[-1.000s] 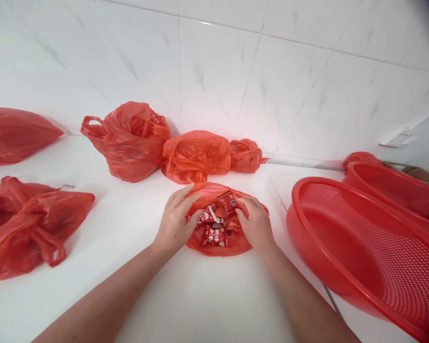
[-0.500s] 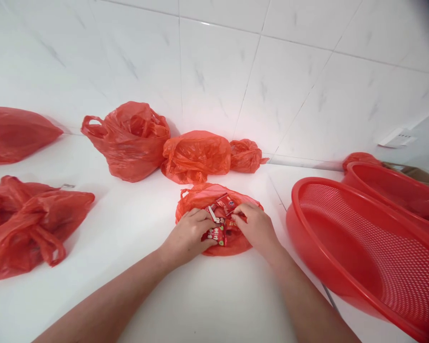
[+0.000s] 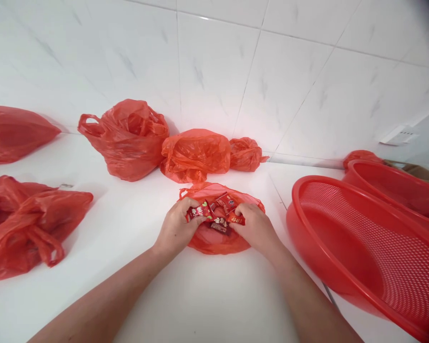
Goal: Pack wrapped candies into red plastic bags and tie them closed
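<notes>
An open red plastic bag (image 3: 214, 245) lies on the white counter in front of me, with several small wrapped snack packets inside. My left hand (image 3: 177, 226) pinches a red snack packet (image 3: 199, 212) with white lettering and green spots, just over the bag's left side. At the right side, my right hand (image 3: 253, 226) has thumb and fingers closed on an orange-red snack packet (image 3: 237, 218). Between the hands a dark red packet (image 3: 226, 202) rests toward the back of the bag, and a brown-and-red packet (image 3: 219, 225) sits nearer to me.
Red plastic bags (image 3: 128, 143) stand along the tiled wall, among them a flatter one (image 3: 198, 152) and a small one (image 3: 246, 155). Another red bag (image 3: 28, 228) lies at the left. Two red plastic baskets (image 3: 329, 252) stand at the right.
My left hand reached into the bag, took hold of the red packet and drew it to the left. My right hand moved from the bag's edge onto the orange-red packet.
</notes>
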`<state>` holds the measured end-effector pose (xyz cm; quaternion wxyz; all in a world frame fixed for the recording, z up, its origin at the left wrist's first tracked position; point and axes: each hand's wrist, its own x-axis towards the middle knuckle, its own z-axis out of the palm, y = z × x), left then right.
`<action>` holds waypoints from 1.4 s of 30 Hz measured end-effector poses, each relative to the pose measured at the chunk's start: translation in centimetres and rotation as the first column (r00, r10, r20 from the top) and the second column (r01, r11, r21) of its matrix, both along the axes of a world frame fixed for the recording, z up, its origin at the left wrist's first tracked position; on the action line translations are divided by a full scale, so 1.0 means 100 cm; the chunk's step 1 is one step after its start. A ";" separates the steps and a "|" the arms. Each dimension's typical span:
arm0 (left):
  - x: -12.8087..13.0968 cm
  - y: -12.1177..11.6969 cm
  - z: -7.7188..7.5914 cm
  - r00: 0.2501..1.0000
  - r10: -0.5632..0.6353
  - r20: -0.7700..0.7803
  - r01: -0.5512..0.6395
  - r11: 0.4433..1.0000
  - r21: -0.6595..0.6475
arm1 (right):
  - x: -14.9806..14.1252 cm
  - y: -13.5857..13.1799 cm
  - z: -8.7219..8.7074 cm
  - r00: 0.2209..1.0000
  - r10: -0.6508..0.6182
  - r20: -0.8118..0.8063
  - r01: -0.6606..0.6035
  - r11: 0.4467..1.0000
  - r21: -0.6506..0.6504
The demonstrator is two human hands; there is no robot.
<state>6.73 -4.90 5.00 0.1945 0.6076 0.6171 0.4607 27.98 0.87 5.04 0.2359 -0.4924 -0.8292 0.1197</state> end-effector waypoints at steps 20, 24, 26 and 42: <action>0.011 0.003 -0.016 0.892 -0.121 -0.435 0.242 0.941 0.235 | 0.002 0.004 0.000 0.985 -0.106 -0.135 0.123 0.985 0.125; -0.004 0.008 -0.011 0.894 0.061 -0.445 0.082 0.952 0.296 | 0.009 0.007 0.003 0.978 -0.168 -0.124 0.190 0.964 0.186; -0.014 0.013 -0.012 0.889 0.153 -0.431 -0.012 0.949 0.314 | 0.013 0.010 0.003 0.968 -0.210 -0.139 0.235 0.950 0.203; -0.043 0.034 -0.032 0.926 0.117 0.359 -0.125 0.992 -0.003 | 0.031 -0.004 -0.010 0.887 -0.271 -0.375 0.374 0.897 0.236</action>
